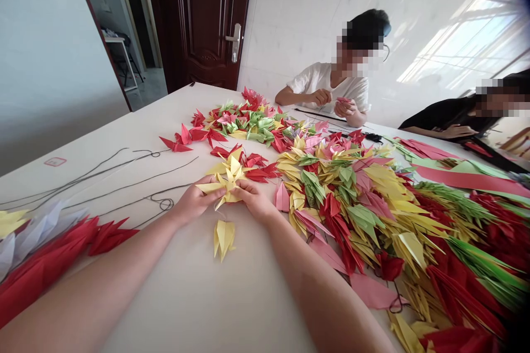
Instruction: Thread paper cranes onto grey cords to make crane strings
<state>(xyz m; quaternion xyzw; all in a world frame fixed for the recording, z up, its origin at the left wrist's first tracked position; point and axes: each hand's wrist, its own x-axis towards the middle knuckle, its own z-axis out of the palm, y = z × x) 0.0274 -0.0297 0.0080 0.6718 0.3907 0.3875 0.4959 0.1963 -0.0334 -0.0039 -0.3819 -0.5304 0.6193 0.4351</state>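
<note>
Between my two hands is a yellow folded-paper flower (228,183) with pointed petals. My left hand (199,200) pinches it from the left, thumb on top of a petal. On the other side my right hand (254,198) has its fingers closed on the flower's right petals. Just below, a second yellow folded-paper piece (224,240) lies on the white table (199,298), and a thin pale thread seems to run up from it. Red folded-paper pieces (260,168) lie right behind my hands.
A large heap of yellow, green, red and pink folded papers (351,198) covers the right side. Dark cords (124,176) trail at left beside red folded strips (53,265). Across the table sits a person in white (327,85) holding pink paper; another in black (439,116) sits farther right.
</note>
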